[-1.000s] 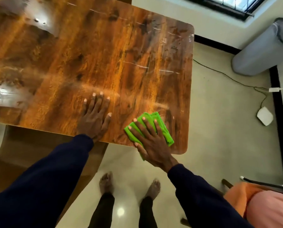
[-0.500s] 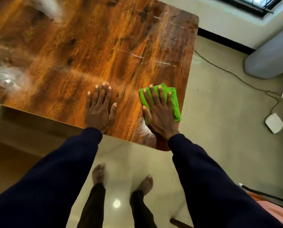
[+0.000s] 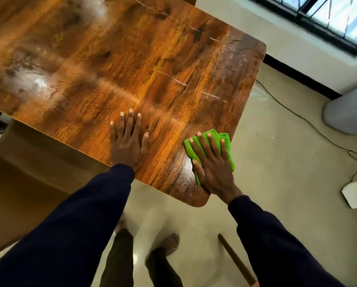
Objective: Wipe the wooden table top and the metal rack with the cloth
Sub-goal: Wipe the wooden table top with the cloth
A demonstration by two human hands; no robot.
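Head view: the right hand [image 3: 213,168], fingers flat and unclenched, is sliding the green cloth [image 3: 227,150] across the wooden bench [image 3: 152,69] from near edge toward right edge, likely covering that corner; the left hand [image 3: 128,143] is staying flat, released, bracing.

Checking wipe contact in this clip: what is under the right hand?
The green cloth lies under the right hand, pressed onto the wooden table top near its right edge. The cloth's edges show around the fingers; the part beneath the palm is covered.
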